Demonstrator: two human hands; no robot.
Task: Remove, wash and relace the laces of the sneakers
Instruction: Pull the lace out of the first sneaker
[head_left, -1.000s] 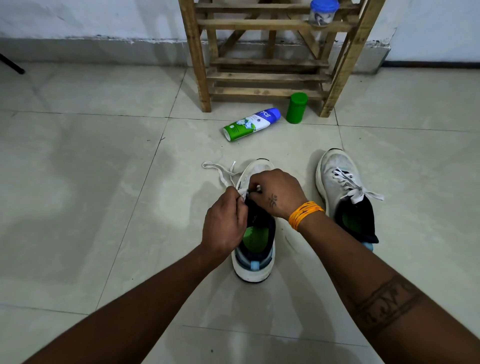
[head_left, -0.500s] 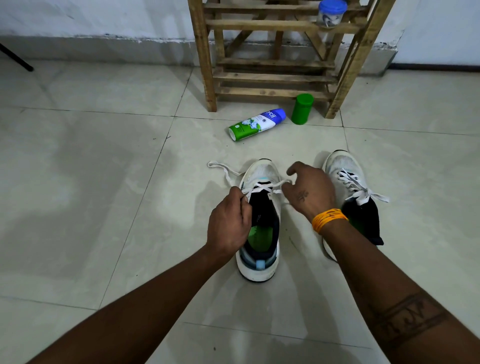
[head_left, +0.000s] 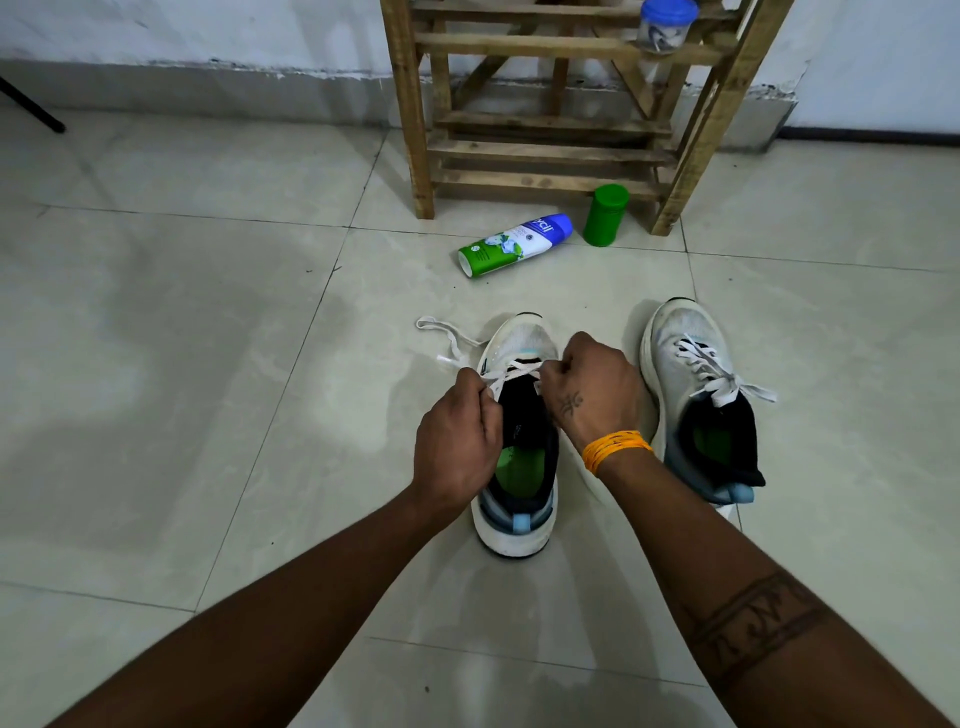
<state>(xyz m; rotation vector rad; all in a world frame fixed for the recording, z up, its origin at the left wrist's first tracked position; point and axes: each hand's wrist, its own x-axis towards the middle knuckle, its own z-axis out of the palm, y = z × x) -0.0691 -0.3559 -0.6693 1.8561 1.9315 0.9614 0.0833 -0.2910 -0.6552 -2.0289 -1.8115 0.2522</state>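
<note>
**Both hands pinching lace over the near sneaker**

Far left: broad stretch of glossy pale floor tiles (head_left: 156, 322), thin grout lines, open room out to the grey skirting at the wall. Thin dark leg (head_left: 36, 111) crossing the upper left corner.

Centre left: left hand (head_left: 457, 441), fingers curled, grip closed on the flat white lace (head_left: 511, 370) at the sneaker's left eyelets. Loose tail of lace (head_left: 441, 332) trailing in a soft loop over bare tile beyond the toe, to its left.

Centre: near sneaker (head_left: 517, 514) standing heel toward the camera, white knit toe, black collar, green insole, thick white sole with a blue heel tab. Right hand (head_left: 592, 389), knuckles up, grip pinched on the same lace at the right side; orange thread band (head_left: 615, 449) round the wrist.

Beyond: white-and-green cylinder bottle (head_left: 514, 244) lying on its side, blue end near an upright green canister (head_left: 605, 214). Rough slatted wooden rack (head_left: 550, 150) against the wall, a blue-lidded clear jar (head_left: 662, 28) on a slat.

Right: second sneaker (head_left: 691, 358), laced and tied, just beside the right wrist, bare tile beyond it.
</note>
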